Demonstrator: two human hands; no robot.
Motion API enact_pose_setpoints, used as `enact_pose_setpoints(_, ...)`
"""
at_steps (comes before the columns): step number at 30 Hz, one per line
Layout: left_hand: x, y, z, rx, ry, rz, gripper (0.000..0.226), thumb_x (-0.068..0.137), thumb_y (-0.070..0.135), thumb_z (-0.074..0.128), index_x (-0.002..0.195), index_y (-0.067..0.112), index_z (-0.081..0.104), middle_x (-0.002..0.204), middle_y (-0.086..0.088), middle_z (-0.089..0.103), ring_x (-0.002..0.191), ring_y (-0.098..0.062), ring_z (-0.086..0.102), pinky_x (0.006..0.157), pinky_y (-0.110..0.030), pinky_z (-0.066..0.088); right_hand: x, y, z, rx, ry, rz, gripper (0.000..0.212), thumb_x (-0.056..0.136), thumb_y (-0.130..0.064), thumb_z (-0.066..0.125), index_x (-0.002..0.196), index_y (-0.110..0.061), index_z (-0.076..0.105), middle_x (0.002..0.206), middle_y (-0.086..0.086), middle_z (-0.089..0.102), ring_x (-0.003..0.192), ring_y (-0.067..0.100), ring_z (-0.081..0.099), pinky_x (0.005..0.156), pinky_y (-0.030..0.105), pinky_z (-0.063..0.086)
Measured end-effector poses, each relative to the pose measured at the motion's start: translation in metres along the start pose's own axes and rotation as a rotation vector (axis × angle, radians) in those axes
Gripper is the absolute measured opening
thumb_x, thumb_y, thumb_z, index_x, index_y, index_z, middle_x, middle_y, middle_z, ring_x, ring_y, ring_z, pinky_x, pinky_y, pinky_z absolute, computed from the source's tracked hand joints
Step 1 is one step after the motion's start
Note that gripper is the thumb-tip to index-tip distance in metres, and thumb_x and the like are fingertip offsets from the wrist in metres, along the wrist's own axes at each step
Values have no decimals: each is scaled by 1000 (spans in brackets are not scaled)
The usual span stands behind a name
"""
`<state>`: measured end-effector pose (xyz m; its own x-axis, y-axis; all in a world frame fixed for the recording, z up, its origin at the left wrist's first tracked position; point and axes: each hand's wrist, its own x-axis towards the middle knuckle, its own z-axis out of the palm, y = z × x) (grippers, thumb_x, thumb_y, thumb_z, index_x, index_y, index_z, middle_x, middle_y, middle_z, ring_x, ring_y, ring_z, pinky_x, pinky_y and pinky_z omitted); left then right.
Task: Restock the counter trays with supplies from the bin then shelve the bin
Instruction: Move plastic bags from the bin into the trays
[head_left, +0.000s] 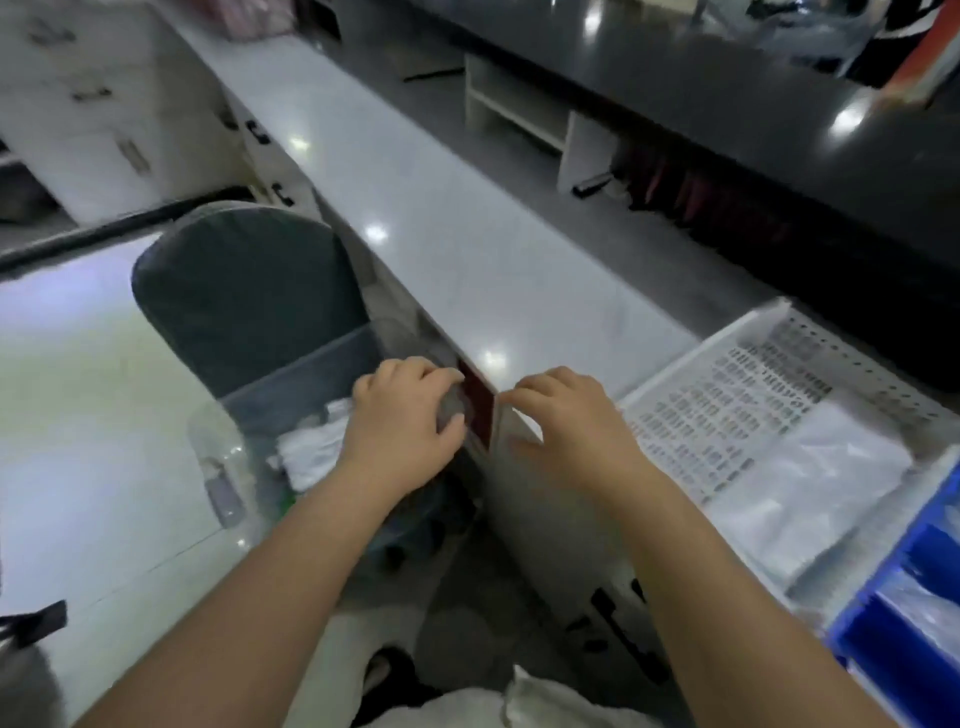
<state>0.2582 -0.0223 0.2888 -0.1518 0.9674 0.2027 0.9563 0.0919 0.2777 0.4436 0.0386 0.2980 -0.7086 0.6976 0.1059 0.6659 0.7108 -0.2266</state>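
I see two hands: my left hand (402, 423) curls over a small clear packet (451, 410) above the one clear bin (291, 457); my right hand (563, 421) hovers half-open, empty. Beyond: one white tray (769, 332), one blue tray (893, 613), on the counter (441, 218).

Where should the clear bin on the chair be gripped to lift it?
Judging by its shape, grip the clear bin by its two opposite rims, coming from above with both hands. It sits open-topped on the chair, and its left wall carries a latch; the far rim is hidden under the left hand.
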Motion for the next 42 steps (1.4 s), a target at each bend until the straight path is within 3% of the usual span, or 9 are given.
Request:
enact_pose_setpoints(7,-34,-175,-14,50,-58,-243,43,79,39,61,120,29,62,111,3,62,105,-24,52,86,-39,40,119,-112,89,54,-121,-187,44,83,-37,63,125,-25,57,125,-4,60,116,23,49,94,40,42)
enact_pose_setpoints(14,-53,-265,7,-4,-204,-443,47,83,42,58,128,30,56,121,1,59,110,-24,50,90,-38,41,189,-154,149,187,-275,-166,42,84,-33,66,124,-24,58,125,-2,59,119,22,47,98,41,41)
enact_pose_setpoints(19,-42,-299,44,-39,-260,-565,46,81,39,59,127,29,57,117,2,60,107,-25,51,88,-37,38,239,-137,194,216,-417,-163,41,84,-31,66,123,-24,58,126,-1,59,119,24,46,97,41,40)
enact_pose_setpoints(22,-24,-314,77,-42,-302,-634,46,79,36,58,125,28,57,115,1,61,107,-25,51,92,-44,39,273,-114,228,203,-504,-160,41,85,-30,65,124,-24,57,128,0,57,120,25,45,97,40,40)
enact_pose_setpoints(27,9,-333,148,-79,-412,-700,54,82,35,59,133,27,48,127,-3,53,115,-27,45,89,-39,36,324,-78,293,195,-652,-170,40,86,-28,63,125,-23,56,132,1,55,123,25,43,101,39,37)
enact_pose_setpoints(35,39,-388,254,-106,-590,-710,70,83,30,61,145,23,30,151,-6,31,134,-29,29,104,-44,29,349,-70,400,181,-683,-201,45,85,-22,61,129,-23,52,134,0,53,123,24,42,94,34,29)
enact_pose_setpoints(38,46,-411,294,-89,-648,-656,77,83,31,63,148,21,24,155,-8,23,139,-30,21,107,-47,26,350,-60,436,196,-693,-170,44,85,-18,62,128,-20,54,132,4,54,122,25,44,99,37,34)
enact_pose_setpoints(42,54,-426,340,-37,-600,-593,81,77,31,70,146,18,29,153,-11,28,137,-30,24,107,-50,24,347,-48,468,273,-646,-117,41,79,-6,67,119,-10,62,119,12,63,112,32,53,97,41,42)
